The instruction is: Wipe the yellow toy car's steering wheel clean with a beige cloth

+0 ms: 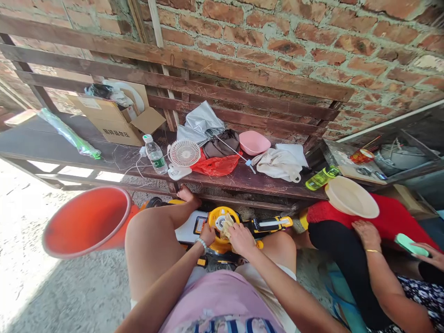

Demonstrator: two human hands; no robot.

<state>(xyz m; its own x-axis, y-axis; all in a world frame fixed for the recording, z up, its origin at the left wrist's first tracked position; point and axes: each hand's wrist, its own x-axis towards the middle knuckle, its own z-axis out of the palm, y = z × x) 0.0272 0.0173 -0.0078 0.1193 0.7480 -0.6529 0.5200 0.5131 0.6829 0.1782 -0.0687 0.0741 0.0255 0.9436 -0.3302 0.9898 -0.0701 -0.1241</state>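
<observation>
A yellow toy ride-on vehicle with a white panel (186, 230) stands between my knees. Its round yellow steering wheel (222, 212) faces up at me. My left hand (207, 235), with a beaded bracelet at the wrist, is closed on the wheel's left rim. In my right hand (242, 238) is a crumpled, pale yellow cloth (227, 225), pressed against the right side of the wheel. Part of the hub shows beside the cloth. To the right a black and yellow arm-like part (272, 224) of the toy sticks out.
A dark wooden bench (166, 185) bears a cardboard box (109, 122), water bottle (155, 155), small fan (185, 153), red bag (218, 165) and pink bowl (254, 142). An orange bucket (86, 222) lies left. Right sits another person (374, 259) holding a green object (411, 245), near a cream basin (352, 196).
</observation>
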